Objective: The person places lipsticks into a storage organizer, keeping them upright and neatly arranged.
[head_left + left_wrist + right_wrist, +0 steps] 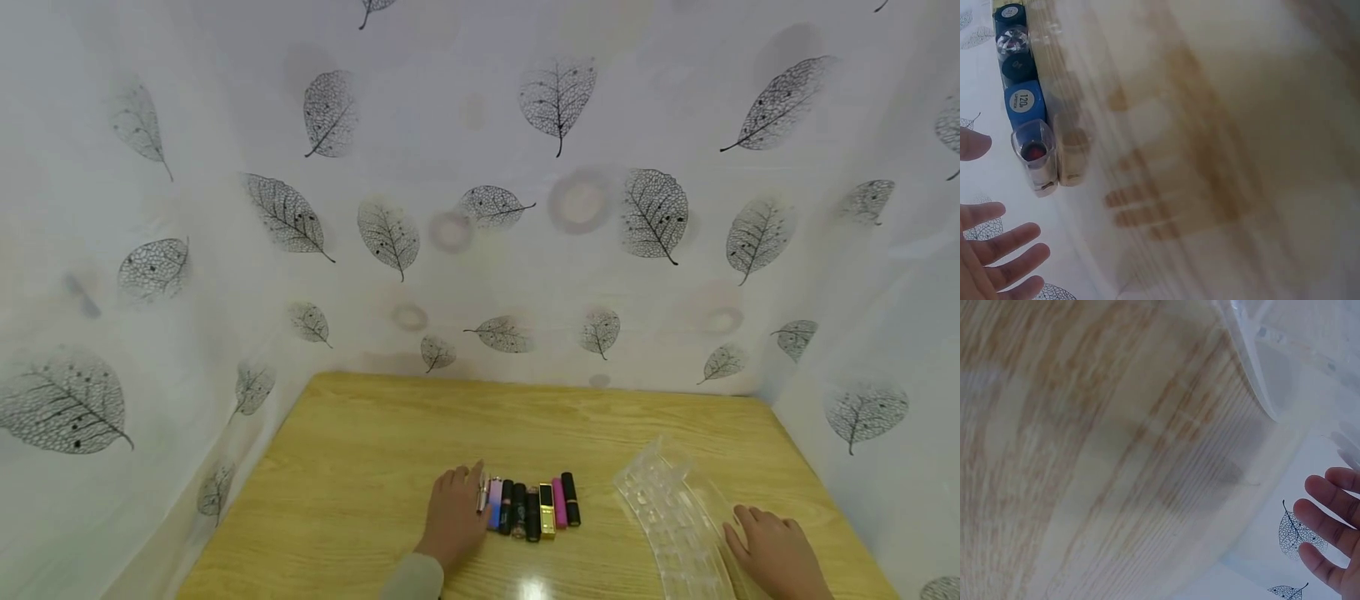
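A row of several lipsticks lies side by side on the wooden table (360, 433). At its left end is a clear-cased lipstick (1038, 165), beside a blue-and-lilac lipstick (495, 503). Further right come black ones, a gold-and-black lipstick (547, 511), a magenta lipstick (559, 503) and a black lipstick (572, 500). My left hand (453, 517) is by the clear-cased lipstick, its fingers spread apart in the left wrist view. A clear plastic organizer (678, 521) with small compartments lies to the right. Next to its right edge is my right hand (776, 550), fingers extended and holding nothing.
Leaf-patterned white sheeting (480, 275) surrounds the table at the back and both sides. Between the lipstick row and the organizer lies a stretch of bare tabletop. Light glares off the table's front.
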Available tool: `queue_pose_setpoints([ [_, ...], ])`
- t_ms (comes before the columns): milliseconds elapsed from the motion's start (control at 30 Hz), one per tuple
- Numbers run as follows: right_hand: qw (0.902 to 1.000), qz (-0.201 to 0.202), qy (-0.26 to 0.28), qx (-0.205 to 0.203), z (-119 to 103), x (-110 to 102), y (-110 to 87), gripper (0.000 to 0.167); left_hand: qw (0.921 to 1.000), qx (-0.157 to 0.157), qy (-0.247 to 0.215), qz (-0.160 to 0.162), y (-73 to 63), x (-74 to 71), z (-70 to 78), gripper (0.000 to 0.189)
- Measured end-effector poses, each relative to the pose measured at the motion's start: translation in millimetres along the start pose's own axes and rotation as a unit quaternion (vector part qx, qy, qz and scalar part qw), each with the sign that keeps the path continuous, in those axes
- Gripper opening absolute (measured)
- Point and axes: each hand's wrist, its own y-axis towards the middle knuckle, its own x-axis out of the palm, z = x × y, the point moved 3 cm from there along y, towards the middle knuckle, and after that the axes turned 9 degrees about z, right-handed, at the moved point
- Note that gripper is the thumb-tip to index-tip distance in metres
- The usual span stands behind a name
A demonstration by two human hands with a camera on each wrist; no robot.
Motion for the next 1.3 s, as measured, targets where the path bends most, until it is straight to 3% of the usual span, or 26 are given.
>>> queue_pose_setpoints([
  [300, 0.9996, 0.024, 0.000, -0.017, 0.2, 1.5, 0.0, 0.020, 0.9999, -0.009, -0.007, -0.003, 6.0, 5.4, -4.4, 0.055],
  [700, 1.0000, 0.008, -0.001, -0.006, 1.0, 2.6, 0.2, 0.024, 0.9992, -0.011, 0.016, -0.034, 10.5, 15.5, -3.3, 0.052],
  [1000, 1.0000, -0.001, -0.002, -0.003, 3.1, 5.3, -0.2, 0.024, 0.9972, -0.042, -0.008, -0.061, 14.0, 12.4, -2.1, 0.047],
  [1300, 0.9998, 0.018, 0.003, -0.007, 3.2, 6.5, -1.4, 0.024, 0.9982, -0.040, 0.000, -0.045, 16.2, 9.9, -2.1, 0.043],
])
